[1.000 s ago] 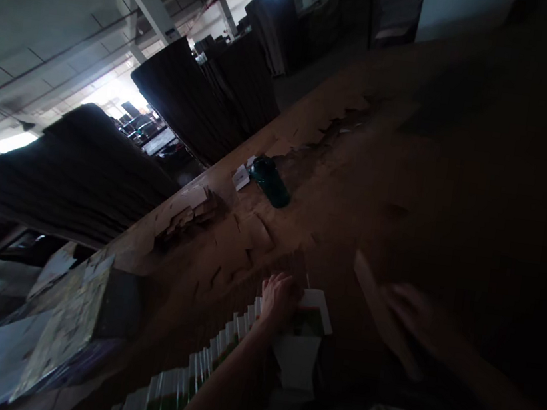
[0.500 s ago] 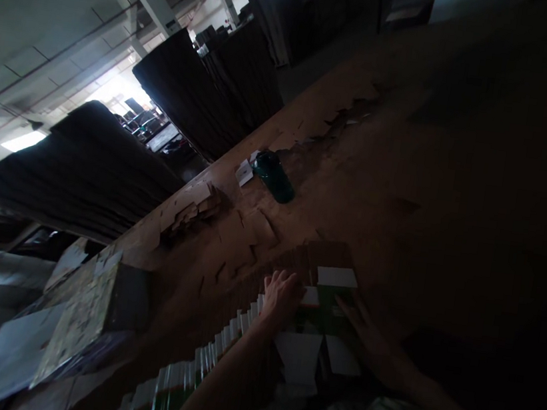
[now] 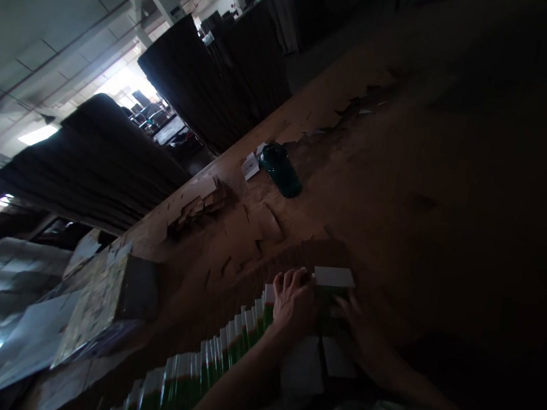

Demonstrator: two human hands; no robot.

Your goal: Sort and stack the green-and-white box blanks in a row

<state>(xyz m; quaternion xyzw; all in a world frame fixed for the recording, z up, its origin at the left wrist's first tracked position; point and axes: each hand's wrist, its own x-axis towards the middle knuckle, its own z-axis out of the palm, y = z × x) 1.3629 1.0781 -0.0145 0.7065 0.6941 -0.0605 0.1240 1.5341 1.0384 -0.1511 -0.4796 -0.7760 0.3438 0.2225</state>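
A green carton blank with white flaps (image 3: 334,277) lies on the brown table in front of me, dimly lit. My left hand (image 3: 294,298) is at its left side, fingers curled down over its edge; the fingertips are partly hidden. On the carton's right side rests my right hand (image 3: 356,320), fingers stretched out and somewhat blurred. A long overlapping row of green-and-white folded cartons (image 3: 202,367) runs from beside my left hand toward the lower left, partly behind my left forearm.
A dark green bottle-like object (image 3: 281,170) lies farther up the table by a small white box (image 3: 251,166). Brown cardboard pieces (image 3: 200,205) lie to the left. A worn block-shaped box (image 3: 106,304) stands at lower left. Tall dark stacks (image 3: 91,167) rise beyond the table.
My left hand has shifted slightly right over the carton, and its fingers are more curled. My right hand stays on the carton's right side. The camera view has shifted slightly.
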